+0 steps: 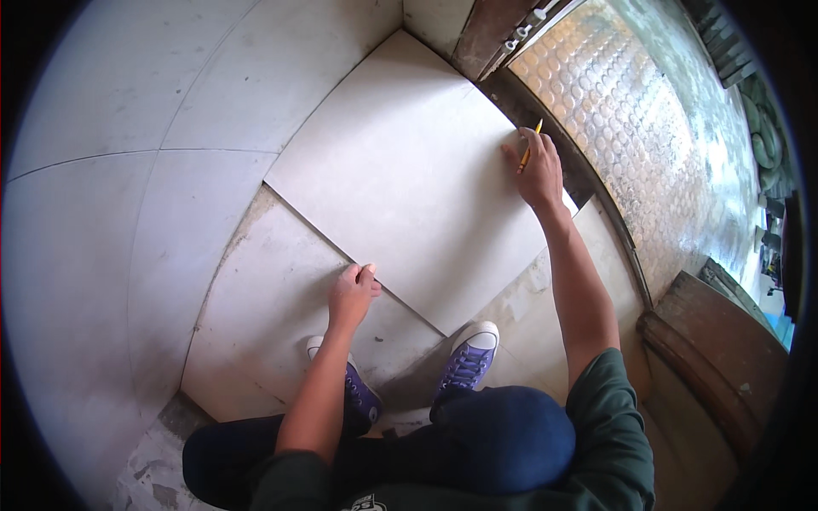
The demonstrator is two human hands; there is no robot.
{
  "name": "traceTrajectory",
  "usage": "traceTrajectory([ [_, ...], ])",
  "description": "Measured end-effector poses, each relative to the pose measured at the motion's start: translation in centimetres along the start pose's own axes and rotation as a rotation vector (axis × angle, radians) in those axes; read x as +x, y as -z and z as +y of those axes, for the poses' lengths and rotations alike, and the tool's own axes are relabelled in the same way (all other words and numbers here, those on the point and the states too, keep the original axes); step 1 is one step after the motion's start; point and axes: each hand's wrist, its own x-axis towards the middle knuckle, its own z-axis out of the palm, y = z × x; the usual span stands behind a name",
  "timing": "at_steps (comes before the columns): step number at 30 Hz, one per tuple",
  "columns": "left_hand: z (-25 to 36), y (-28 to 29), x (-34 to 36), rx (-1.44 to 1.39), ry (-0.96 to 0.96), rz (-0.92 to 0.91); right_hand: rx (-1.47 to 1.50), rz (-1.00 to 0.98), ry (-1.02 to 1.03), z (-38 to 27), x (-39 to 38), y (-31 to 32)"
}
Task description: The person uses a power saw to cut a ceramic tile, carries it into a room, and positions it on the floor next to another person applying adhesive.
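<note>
Head view: big white tile point(400, 179) flat on floor, far corner tucked into room corner, upper left edge along tiled wall point(204, 111). Left hand point(352, 294) at tile's lower left edge—thumb and fingers pinching edge. Right hand point(538, 170) on tile's right edge, yellow pencil point(524, 160) held between fingers, thumb reaching over tile top. Dark gap point(520, 100) beyond that edge, then bumpy shiny floor point(601, 98). Purple shoes point(464, 366) near tile's closest corner.
</note>
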Motion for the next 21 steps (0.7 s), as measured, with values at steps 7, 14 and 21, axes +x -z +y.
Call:
traceTrajectory([
  [7, -0.9, -1.8, -1.4, -0.194, 0.087, 0.076, 0.069, 0.044, -0.064, -1.6, 0.3, 1.4],
  [14, 0.3, -5.0, -4.0, -0.449, 0.219, 0.088, 0.014, 0.123, -0.145, -4.0, 0.0, 4.0],
  [21, 1.6, -5.5, -3.8, -0.617, 0.357, 0.089, 0.076, 0.07, -0.186, -5.8, -0.5, 6.9],
])
